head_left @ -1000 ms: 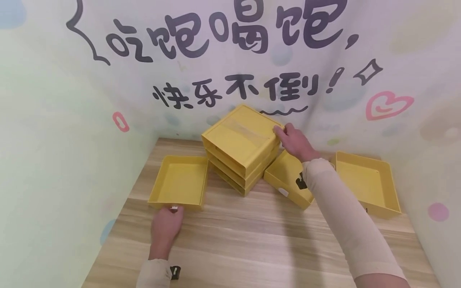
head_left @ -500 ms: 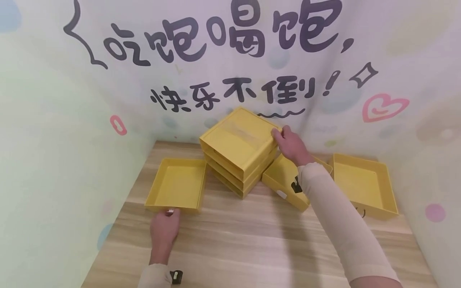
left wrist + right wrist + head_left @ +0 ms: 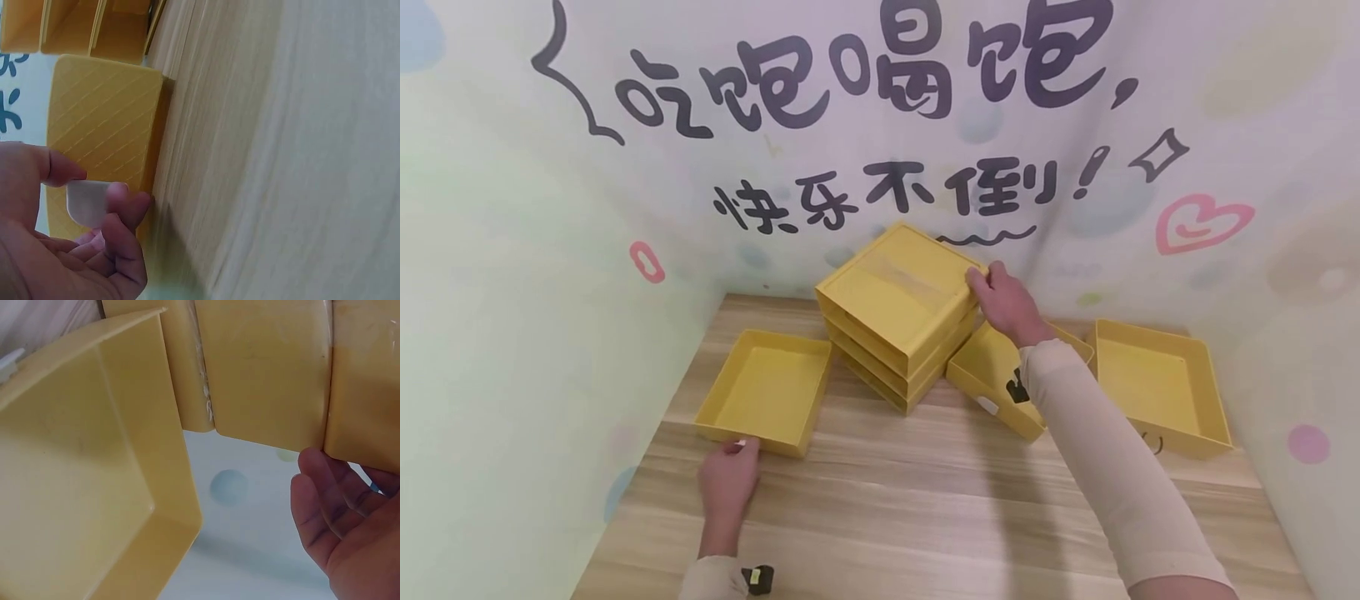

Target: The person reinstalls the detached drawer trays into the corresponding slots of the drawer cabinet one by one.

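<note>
A shallow yellow drawer [image 3: 767,387] lies on the wooden table at the left, slightly turned. My left hand [image 3: 728,479] pinches the white pull tab [image 3: 87,203] on its front between thumb and fingers. A yellow drawer cabinet [image 3: 898,292] with three open slots stands at the back middle, set cornerwise. My right hand [image 3: 1009,304] grips its upper right corner, thumb on top. In the right wrist view, fingertips [image 3: 312,459] touch the edge of the cabinet's side at a seam.
Another yellow drawer [image 3: 992,367] with a white tab stands right of the cabinet, partly hidden by my right arm. Further right sits one more drawer [image 3: 1157,383], its near side partly covered by the sleeve. A lettered wall [image 3: 820,258] rises behind the table [image 3: 880,508].
The left drawer has turned, its front end swinging left and toward me along with my left hand. The cabinet and the right hand hold nearly the same place; the view has shifted slightly.
</note>
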`<control>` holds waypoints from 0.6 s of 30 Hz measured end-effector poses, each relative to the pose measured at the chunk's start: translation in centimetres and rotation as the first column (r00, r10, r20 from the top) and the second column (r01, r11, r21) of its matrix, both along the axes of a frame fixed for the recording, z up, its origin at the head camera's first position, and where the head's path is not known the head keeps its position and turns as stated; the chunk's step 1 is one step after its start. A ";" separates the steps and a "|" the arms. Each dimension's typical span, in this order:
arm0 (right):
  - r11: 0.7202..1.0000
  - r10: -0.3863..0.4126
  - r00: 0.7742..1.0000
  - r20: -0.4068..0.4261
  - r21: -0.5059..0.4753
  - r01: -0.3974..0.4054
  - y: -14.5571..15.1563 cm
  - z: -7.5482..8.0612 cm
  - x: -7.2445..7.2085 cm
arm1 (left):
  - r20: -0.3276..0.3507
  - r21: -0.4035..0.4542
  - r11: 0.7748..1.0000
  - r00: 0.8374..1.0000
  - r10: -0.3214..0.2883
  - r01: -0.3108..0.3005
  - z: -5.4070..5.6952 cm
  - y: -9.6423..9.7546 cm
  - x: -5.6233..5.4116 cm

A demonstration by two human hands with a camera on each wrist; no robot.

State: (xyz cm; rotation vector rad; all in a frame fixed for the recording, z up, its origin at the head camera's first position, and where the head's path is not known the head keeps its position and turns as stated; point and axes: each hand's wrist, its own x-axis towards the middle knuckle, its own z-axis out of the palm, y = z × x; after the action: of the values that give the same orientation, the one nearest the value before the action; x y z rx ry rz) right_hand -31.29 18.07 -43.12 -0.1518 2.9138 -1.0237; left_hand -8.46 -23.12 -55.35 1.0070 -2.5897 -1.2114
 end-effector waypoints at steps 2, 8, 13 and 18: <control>1.000 0.004 1.000 -0.006 0.014 -0.004 0.0 0.0 0.0 | -0.002 0.012 1.000 1.000 0.004 -0.004 0.0 -0.2 0.1; 0.999 -0.002 1.000 -0.025 0.034 0.003 -0.1 -0.4 -0.1 | 0.012 0.048 0.999 1.000 -0.018 0.018 -0.1 -0.7 0.1; 0.999 -0.002 0.999 -0.034 0.048 0.004 -0.1 -0.4 -0.2 | 0.029 0.083 0.996 0.998 -0.046 0.044 0.0 -1.1 0.2; 0.998 -0.003 0.999 -0.040 0.063 0.005 -0.1 -0.2 -0.3 | 0.061 0.088 0.992 0.993 -0.101 0.095 0.0 -1.4 0.4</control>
State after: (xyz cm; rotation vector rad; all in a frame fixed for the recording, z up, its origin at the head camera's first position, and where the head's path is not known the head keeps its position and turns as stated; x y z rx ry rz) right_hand -31.54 17.98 -43.30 -0.1653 2.9788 -0.9386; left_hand -8.10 -24.52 -55.30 0.9599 -2.6870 -1.3444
